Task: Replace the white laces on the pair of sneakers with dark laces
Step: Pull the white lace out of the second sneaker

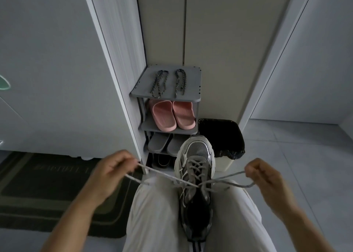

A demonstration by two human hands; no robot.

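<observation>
A grey-and-white sneaker (196, 177) rests between my knees, toe pointing away, white lace (166, 176) threaded through its eyelets. My left hand (112, 170) is shut on the left lace end, pulled out to the left. My right hand (265, 177) is shut on the right lace end (229, 180), pulled out to the right. Both ends run taut from the top eyelets. Two dark braided laces (159, 83) (180, 83) lie coiled on the top of a grey shoe rack (193, 79) ahead. Only one sneaker is visible.
The rack holds pink slippers (172, 116), grey slippers (162, 143) and dark shoes lower down. A bin with a black bag (221, 137) stands right of the rack. A dark mat (47, 190) lies on the floor at left. Walls flank the rack.
</observation>
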